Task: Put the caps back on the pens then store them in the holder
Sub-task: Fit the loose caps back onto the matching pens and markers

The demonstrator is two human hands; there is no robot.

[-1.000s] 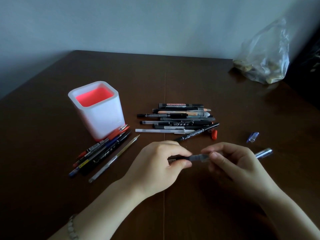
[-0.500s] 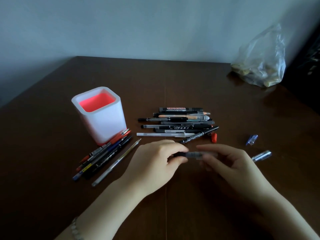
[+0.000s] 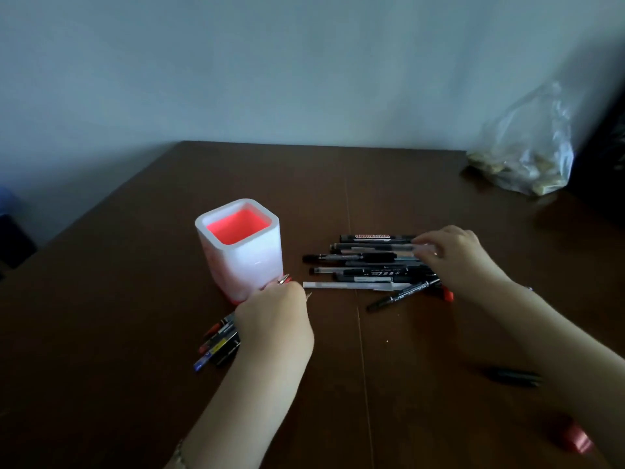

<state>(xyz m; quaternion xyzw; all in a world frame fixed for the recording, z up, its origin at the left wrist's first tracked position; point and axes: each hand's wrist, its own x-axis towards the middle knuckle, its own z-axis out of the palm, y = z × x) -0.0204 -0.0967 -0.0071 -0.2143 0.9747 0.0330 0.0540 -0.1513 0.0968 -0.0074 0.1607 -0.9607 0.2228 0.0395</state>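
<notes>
The left hand (image 3: 275, 319) rests curled on the small bundle of pens (image 3: 220, 343) beside the white holder (image 3: 241, 245), probably laying a finished one there; whether it grips anything I cannot tell; the right hand (image 3: 451, 257) reaches over the larger pile of pens (image 3: 365, 265) at mid-table (image 3: 338, 184), fingers bent onto a pale pen, apparently choosing the next, its hold unclear; the holder looks empty, so storing has likely not begun; 1 dark pen (image 3: 514, 377) lies apart near the right forearm.

A dark brown wooden table (image 3: 338, 184) is standing against a plain pale grey-blue wall (image 3: 270, 62), dim light is falling, and a crumpled clear plastic bag (image 3: 527, 147) is sitting at its far right.
</notes>
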